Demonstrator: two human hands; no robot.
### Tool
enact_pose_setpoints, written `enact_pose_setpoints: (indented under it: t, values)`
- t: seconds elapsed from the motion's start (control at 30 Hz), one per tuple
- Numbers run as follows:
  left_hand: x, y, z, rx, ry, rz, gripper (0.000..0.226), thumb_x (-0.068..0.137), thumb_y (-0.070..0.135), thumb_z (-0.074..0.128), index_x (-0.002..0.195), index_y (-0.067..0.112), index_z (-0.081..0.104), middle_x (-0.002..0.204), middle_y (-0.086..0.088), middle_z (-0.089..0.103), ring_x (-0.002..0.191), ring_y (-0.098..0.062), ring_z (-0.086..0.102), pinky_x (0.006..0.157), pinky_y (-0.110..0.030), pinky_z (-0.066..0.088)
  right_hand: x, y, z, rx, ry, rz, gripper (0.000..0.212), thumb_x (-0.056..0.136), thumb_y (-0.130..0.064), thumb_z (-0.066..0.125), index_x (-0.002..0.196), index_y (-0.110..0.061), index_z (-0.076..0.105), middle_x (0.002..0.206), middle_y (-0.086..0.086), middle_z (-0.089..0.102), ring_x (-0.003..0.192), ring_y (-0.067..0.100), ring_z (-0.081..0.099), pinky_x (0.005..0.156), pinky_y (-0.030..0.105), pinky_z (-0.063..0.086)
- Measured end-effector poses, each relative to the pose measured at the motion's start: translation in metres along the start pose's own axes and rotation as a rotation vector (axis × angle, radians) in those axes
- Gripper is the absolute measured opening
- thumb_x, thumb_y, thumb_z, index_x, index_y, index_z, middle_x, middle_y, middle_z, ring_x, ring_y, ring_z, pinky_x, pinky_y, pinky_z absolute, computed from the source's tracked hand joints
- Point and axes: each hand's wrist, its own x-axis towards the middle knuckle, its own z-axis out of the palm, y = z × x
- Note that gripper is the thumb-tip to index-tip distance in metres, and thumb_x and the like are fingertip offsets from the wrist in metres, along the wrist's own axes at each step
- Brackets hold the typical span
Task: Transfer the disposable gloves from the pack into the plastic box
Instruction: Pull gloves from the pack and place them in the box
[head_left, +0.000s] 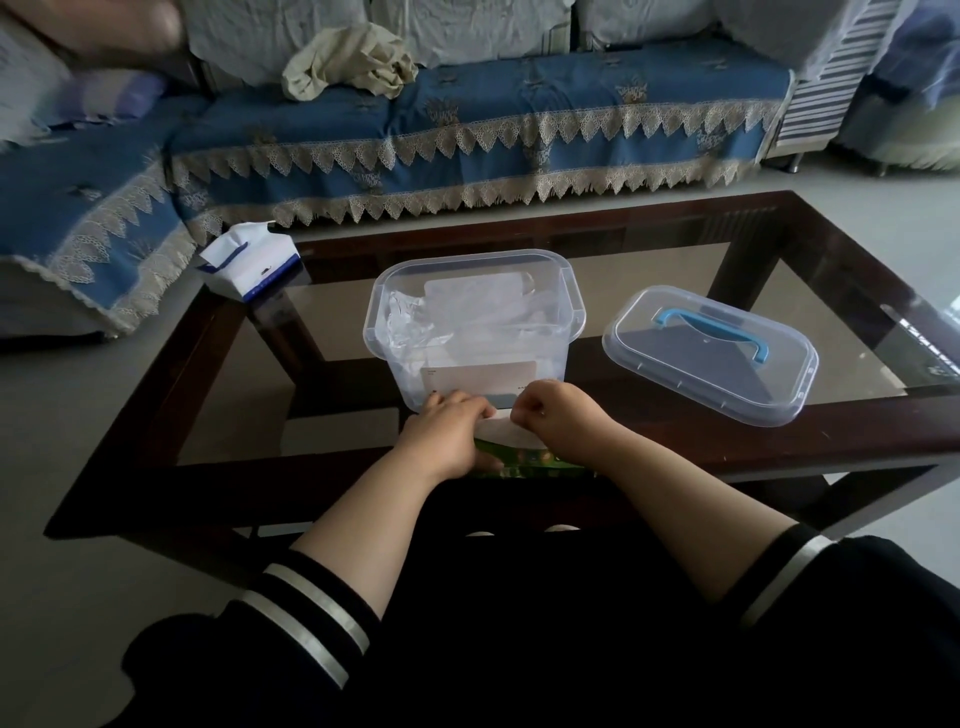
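Pinning the green glove pack (524, 460) against the near edge of the glass worktop (675, 384), the left hand (449, 434) lay curled over it while the right hand (553, 410) pinched what appeared to be a thin glove at the opening. The open plastic box (472, 322), directly behind, already held crumpled gloves. A sharp tug risked dragging out a clump, tearing film, or knocking the light box backward.

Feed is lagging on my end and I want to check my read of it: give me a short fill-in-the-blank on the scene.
1. The lid with the blue handle lies to the ____ of the plastic box.
2. The plastic box already holds some clear ____.
3. Both the left hand and right hand are at the green ____, in front of the box.

Missing words: right; gloves; pack
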Motion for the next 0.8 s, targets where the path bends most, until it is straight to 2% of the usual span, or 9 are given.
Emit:
enact_pose_setpoints:
  t: [0.13, 0.2, 0.27, 0.37, 0.47, 0.57, 0.63, 0.7, 0.8]
  values:
    - [0.0, 0.001, 0.001, 0.017, -0.006, -0.013, 0.066, 0.072, 0.046, 0.081, 0.128, 0.03, 0.05, 0.138, 0.005, 0.044, 0.132, -0.022, 0.032, 0.105, -0.047, 0.037, -0.002, 0.002, 0.001, -0.041, -0.039, -0.044, 0.025, 0.083, -0.028, 0.071, 0.106, -0.017, 0.069, 0.114, 0.001, 0.057, 0.107, 0.018, 0.053, 0.094, 0.035, 0.044]
    - [-0.001, 0.001, 0.001, 0.009, -0.008, -0.017, 0.067, 0.072, 0.046, 0.081, 0.129, 0.029, 0.049, 0.138, 0.005, 0.043, 0.132, -0.022, 0.03, 0.105, -0.048, 0.037, -0.003, 0.0, 0.003, -0.106, -0.022, -0.073, 0.02, 0.082, -0.028, 0.073, 0.1, -0.02, 0.073, 0.115, 0.001, 0.058, 0.107, 0.02, 0.051, 0.094, 0.034, 0.042]
    - [-0.002, 0.0, 0.001, -0.018, -0.012, -0.015, 0.063, 0.072, 0.044, 0.081, 0.126, 0.03, 0.051, 0.138, 0.005, 0.043, 0.132, -0.022, 0.03, 0.105, -0.049, 0.037, -0.003, -0.004, 0.006, -0.088, 0.019, -0.088, 0.011, 0.083, -0.023, 0.07, 0.091, -0.016, 0.076, 0.107, 0.003, 0.062, 0.101, 0.021, 0.055, 0.088, 0.03, 0.042]
    - [-0.001, -0.001, 0.0, -0.057, -0.02, -0.01, 0.051, 0.073, 0.04, 0.081, 0.114, 0.032, 0.052, 0.135, 0.004, 0.045, 0.132, -0.024, 0.031, 0.105, -0.05, 0.036, -0.005, -0.008, 0.002, 0.074, 0.075, -0.046, 0.01, 0.083, -0.019, 0.071, 0.087, -0.01, 0.074, 0.093, 0.005, 0.07, 0.085, 0.014, 0.059, 0.081, 0.027, 0.044]
    - [0.001, 0.002, 0.0, -0.006, -0.039, -0.042, 0.066, 0.072, 0.043, 0.08, 0.126, 0.024, 0.047, 0.137, -0.002, 0.042, 0.136, -0.03, 0.029, 0.105, -0.052, 0.036, -0.011, -0.012, -0.01, 0.517, 0.167, -0.025, 0.007, 0.081, -0.016, 0.075, 0.08, -0.01, 0.072, 0.082, 0.008, 0.067, 0.078, 0.016, 0.057, 0.078, 0.029, 0.045]
    - [0.001, 0.003, 0.0, 0.078, -0.052, -0.06, 0.074, 0.074, 0.048, 0.078, 0.133, 0.02, 0.044, 0.138, -0.002, 0.041, 0.137, -0.029, 0.029, 0.106, -0.051, 0.036, -0.019, -0.019, -0.027, 0.856, 0.333, -0.103, 0.01, 0.071, -0.031, 0.073, 0.076, -0.021, 0.072, 0.082, 0.003, 0.069, 0.081, 0.019, 0.059, 0.08, 0.036, 0.048]
    - [0.0, 0.001, 0.001, 0.11, -0.047, -0.047, 0.074, 0.076, 0.051, 0.075, 0.138, 0.027, 0.042, 0.14, 0.0, 0.04, 0.137, -0.026, 0.03, 0.106, -0.051, 0.036, -0.025, -0.023, -0.038, 0.937, 0.432, -0.174, 0.012, 0.072, -0.03, 0.07, 0.081, -0.023, 0.073, 0.082, -0.006, 0.072, 0.085, 0.016, 0.064, 0.085, 0.036, 0.053]
    - [-0.001, 0.0, 0.001, 0.141, -0.023, -0.033, 0.075, 0.076, 0.055, 0.073, 0.139, 0.027, 0.043, 0.142, 0.0, 0.041, 0.135, -0.024, 0.032, 0.105, -0.05, 0.036, -0.028, -0.024, -0.045, 0.927, 0.535, -0.257, 0.01, 0.078, -0.02, 0.067, 0.088, -0.017, 0.07, 0.082, -0.011, 0.071, 0.084, 0.007, 0.064, 0.083, 0.026, 0.054]
    - [-0.007, 0.002, -0.006, 0.195, -0.021, -0.036, 0.078, 0.077, 0.056, 0.072, 0.139, 0.018, 0.044, 0.138, -0.003, 0.046, 0.129, -0.024, 0.042, 0.1, -0.042, 0.041, -0.029, -0.024, -0.047, 0.849, 0.649, -0.351, 0.016, 0.084, -0.004, 0.065, 0.091, -0.018, 0.068, 0.091, -0.005, 0.067, 0.088, 0.003, 0.063, 0.083, 0.02, 0.051]
